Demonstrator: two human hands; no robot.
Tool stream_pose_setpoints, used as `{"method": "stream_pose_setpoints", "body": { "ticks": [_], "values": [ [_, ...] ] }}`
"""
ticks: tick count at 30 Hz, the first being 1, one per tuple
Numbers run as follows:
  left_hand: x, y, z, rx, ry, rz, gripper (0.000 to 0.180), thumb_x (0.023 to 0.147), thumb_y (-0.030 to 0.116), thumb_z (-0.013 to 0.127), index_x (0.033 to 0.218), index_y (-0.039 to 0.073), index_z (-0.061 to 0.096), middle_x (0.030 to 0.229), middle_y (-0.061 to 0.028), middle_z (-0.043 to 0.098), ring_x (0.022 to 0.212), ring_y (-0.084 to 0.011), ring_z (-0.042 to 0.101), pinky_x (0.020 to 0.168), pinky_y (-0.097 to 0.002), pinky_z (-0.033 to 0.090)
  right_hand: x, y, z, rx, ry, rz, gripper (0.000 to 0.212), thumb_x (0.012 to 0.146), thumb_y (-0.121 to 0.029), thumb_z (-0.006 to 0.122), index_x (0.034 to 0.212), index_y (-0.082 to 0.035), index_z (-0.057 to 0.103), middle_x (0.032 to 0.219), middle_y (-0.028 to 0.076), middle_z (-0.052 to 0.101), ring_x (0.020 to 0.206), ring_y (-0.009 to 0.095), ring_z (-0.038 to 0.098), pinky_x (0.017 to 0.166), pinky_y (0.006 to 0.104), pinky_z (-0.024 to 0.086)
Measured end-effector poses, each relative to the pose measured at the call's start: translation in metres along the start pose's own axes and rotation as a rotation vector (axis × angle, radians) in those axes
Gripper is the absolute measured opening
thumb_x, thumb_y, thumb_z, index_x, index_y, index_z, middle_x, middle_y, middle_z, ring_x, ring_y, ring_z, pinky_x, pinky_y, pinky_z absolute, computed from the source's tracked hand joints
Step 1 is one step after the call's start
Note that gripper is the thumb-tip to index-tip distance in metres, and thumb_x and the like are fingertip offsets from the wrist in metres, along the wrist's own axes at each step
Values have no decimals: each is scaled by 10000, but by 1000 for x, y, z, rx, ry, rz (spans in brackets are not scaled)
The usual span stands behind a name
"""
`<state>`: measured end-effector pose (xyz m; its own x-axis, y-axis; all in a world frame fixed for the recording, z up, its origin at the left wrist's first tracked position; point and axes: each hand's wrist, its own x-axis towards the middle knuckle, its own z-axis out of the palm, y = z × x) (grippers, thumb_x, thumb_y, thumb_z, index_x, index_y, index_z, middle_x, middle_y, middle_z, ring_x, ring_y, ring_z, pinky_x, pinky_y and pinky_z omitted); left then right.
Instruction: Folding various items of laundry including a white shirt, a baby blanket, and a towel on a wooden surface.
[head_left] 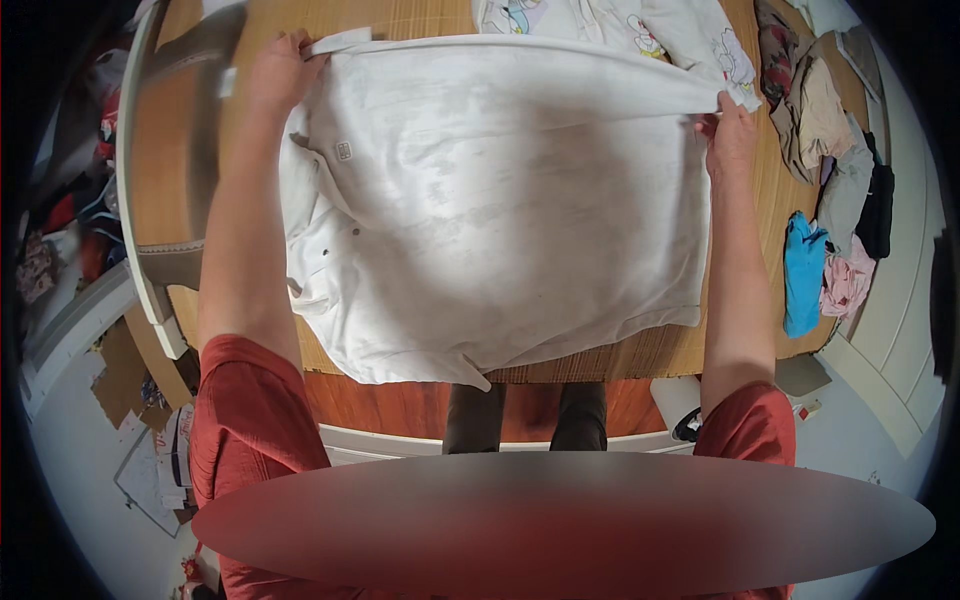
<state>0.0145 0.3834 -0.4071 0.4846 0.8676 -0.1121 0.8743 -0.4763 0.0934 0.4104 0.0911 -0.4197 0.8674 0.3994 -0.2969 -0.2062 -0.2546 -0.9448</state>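
Note:
A white shirt [500, 220] lies spread sideways over the wooden table, its lower edge hanging a little past the near table edge. Two dark buttons and a small square patch show on its left part. My left hand [287, 72] pinches the shirt's far left corner, by a narrow white strip. At the far right corner, my right hand [731, 135] grips the fabric between thumb and fingers. The far edge is stretched nearly straight between both hands, with a folded-over band along it.
Beyond the shirt lies a white garment with cartoon prints [640, 25]. Along the table's right side are folded clothes, among them a blue one [803, 275], a pink one [846, 280] and a beige one [822, 115]. A brown chair [180, 150] stands at the left.

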Motion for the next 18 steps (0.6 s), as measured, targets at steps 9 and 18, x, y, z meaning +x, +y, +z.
{"method": "stream_pose_setpoints", "body": {
  "ticks": [9,18],
  "values": [
    [-87,-13,-22,-475,-86,201,262,702,191,680,912,62,591,796,-70,592,689,-174,575,618,-282,463,7,69,-27,-793,-38,-445,306,744,-272,653,734,4,523,639,56,544,485,129,502,437,254,396],
    [-154,20,-5,-86,-29,190,197,790,276,572,891,108,591,1099,-83,489,792,-231,585,656,-359,481,-13,70,-41,-838,-220,-169,288,747,-290,652,733,-27,535,582,6,458,500,103,472,462,239,398]
  ]
}}
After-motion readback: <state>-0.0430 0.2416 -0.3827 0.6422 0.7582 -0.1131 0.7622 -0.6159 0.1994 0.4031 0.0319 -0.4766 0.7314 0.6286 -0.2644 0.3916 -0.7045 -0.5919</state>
